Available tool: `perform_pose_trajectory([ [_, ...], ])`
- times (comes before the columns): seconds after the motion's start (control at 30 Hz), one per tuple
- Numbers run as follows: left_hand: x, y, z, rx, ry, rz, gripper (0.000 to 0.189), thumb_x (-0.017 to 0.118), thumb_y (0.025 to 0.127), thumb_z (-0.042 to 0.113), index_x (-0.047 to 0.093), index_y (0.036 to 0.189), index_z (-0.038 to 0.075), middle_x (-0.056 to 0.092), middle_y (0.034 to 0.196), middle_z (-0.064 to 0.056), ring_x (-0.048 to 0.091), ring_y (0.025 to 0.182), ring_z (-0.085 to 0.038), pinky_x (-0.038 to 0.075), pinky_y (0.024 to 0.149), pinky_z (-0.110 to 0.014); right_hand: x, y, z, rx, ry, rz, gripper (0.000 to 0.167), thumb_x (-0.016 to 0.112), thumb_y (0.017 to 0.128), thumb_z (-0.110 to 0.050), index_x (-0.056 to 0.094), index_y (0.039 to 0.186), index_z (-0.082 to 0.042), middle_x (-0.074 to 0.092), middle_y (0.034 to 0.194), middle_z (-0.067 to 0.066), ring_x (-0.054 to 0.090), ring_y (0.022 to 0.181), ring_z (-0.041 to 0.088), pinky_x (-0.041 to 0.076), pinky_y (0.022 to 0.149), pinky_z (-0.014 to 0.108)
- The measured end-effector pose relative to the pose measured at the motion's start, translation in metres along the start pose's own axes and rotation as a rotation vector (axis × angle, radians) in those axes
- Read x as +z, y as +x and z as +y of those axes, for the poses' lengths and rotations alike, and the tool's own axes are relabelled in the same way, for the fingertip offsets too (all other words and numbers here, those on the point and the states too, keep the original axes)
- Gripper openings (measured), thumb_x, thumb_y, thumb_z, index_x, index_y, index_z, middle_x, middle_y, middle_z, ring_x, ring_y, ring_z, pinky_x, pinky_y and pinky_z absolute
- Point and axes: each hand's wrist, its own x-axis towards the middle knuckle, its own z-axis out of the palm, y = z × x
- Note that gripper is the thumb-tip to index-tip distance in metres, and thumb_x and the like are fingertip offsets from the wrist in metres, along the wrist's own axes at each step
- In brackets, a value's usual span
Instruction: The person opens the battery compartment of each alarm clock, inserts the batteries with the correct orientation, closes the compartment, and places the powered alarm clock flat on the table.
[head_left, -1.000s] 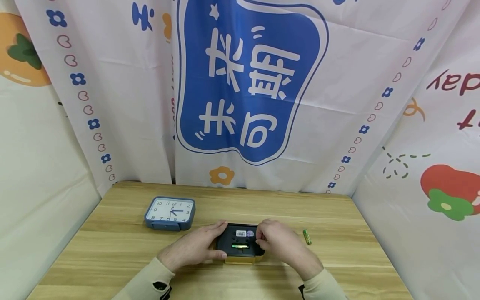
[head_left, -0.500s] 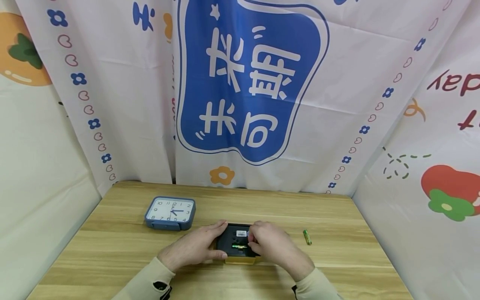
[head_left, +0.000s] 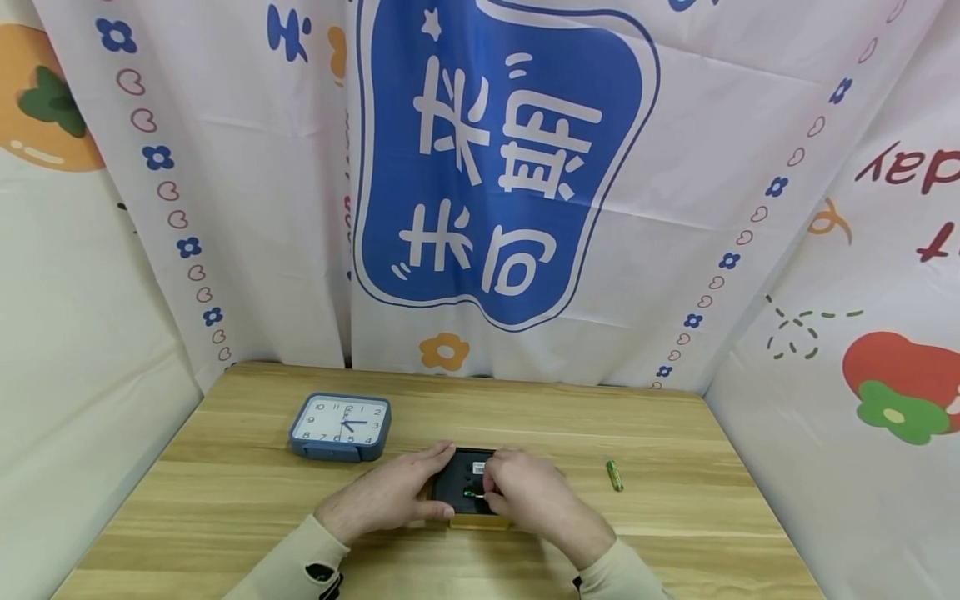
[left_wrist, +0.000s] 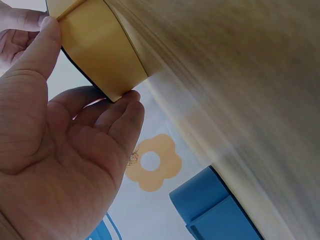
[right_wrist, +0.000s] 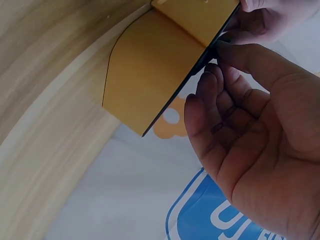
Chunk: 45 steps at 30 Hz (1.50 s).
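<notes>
A yellow clock (head_left: pixel 478 522) lies face down on the table, its black back (head_left: pixel 454 483) up. My left hand (head_left: pixel 390 492) grips its left side, with the thumb at the near edge and fingers at the far one. In the back sits a green and gold battery (head_left: pixel 471 494), its right part covered by my right hand (head_left: pixel 536 500). The right hand's bent fingertips are over the battery slot; what they pinch, if anything, is hidden. From the side, the right wrist view has thumb and fingers (right_wrist: pixel 209 82) close against the black back, by a small dark part.
A blue clock (head_left: pixel 341 427) lies face up to the left. Another green battery (head_left: pixel 615 475) lies on the wooden table (head_left: pixel 675 533) to the right. Printed cloth (head_left: pixel 510 167) hangs behind the table and along its sides.
My right hand has moved left across the clock's back, from its right side to over the battery, covering more of it. My left hand and the blue clock have stayed in place.
</notes>
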Motion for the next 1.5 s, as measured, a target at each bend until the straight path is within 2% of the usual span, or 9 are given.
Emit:
perform_pose_trajectory([
  [0.17,0.0000,-0.0001,-0.0002,0.004,-0.002,-0.002,0.099,0.091,0.103,0.047,0.047,0.178,0.000,0.044,0.187,-0.025,0.056,0.167,-0.049,0.049,0.136,-0.065,0.0011,0.0007,-0.0043,-0.021,-0.015,-0.006,0.018,0.095,0.100,-0.021,0.079,0.092,-0.021,0.074,0.090,-0.010,0.061,0.074,-0.001,0.053,0.061,0.017],
  [0.5,0.0025,0.0011,-0.0026,0.005,0.005,0.009,0.099,0.092,0.102,0.048,0.048,0.177,0.001,0.046,0.185,-0.026,0.056,0.166,-0.048,0.050,0.137,-0.064,0.0042,0.0011,-0.0092,-0.008,-0.047,-0.012,0.022,0.097,0.099,-0.026,0.078,0.089,-0.023,0.074,0.090,-0.010,0.064,0.075,0.001,0.055,0.060,0.018],
  [1.07,0.0018,0.0021,-0.0022,-0.010,-0.003,-0.004,0.099,0.091,0.102,0.048,0.047,0.178,0.002,0.045,0.186,-0.024,0.056,0.167,-0.047,0.050,0.137,-0.063,0.0086,0.0039,-0.0100,0.003,-0.056,-0.016,0.019,0.097,0.100,-0.027,0.080,0.091,-0.023,0.075,0.092,-0.010,0.070,0.079,0.002,0.060,0.065,0.019],
  [1.23,0.0012,0.0021,-0.0020,-0.013,-0.004,-0.004,0.099,0.092,0.102,0.048,0.047,0.178,0.002,0.045,0.186,-0.024,0.056,0.167,-0.047,0.050,0.137,-0.063,0.0081,0.0032,-0.0085,0.004,-0.013,-0.040,0.018,0.095,0.102,-0.027,0.080,0.092,-0.022,0.074,0.093,-0.010,0.069,0.081,0.001,0.061,0.069,0.019],
  [1.5,0.0019,0.0022,-0.0021,-0.014,0.005,-0.002,0.100,0.092,0.102,0.049,0.047,0.178,0.002,0.045,0.187,-0.024,0.055,0.167,-0.047,0.049,0.137,-0.063,0.0057,0.0033,-0.0043,0.049,0.135,-0.084,0.016,0.093,0.104,-0.019,0.081,0.093,-0.020,0.076,0.095,-0.008,0.066,0.082,0.001,0.061,0.073,0.021],
])
